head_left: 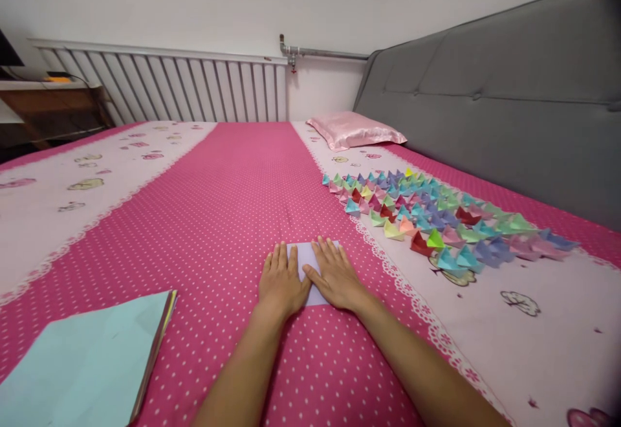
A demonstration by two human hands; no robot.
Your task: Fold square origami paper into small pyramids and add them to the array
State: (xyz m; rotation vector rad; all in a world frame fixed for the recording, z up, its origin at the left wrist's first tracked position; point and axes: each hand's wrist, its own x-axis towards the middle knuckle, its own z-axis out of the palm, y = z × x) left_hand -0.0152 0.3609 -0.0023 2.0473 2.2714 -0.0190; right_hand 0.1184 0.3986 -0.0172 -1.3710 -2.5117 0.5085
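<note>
A pale lilac sheet of paper (306,255) lies on the pink dotted bedspread (213,220) in front of me. My left hand (280,281) rests flat on its left part, fingers stretched out and together. My right hand (334,275) lies flat on its right part, fingers spread, thumb pointing toward the left hand. Both palms press down on the sheet and hide most of it. To the right, several small folded paper boats (431,217) in many colours lie in rows on the paler strip of the bedspread.
A stack of coloured paper with a light blue top sheet (87,362) lies at the near left. A pink satin pillow (354,131) sits at the far end, a grey padded headboard (509,110) runs along the right, and a white radiator (184,87) lines the back wall.
</note>
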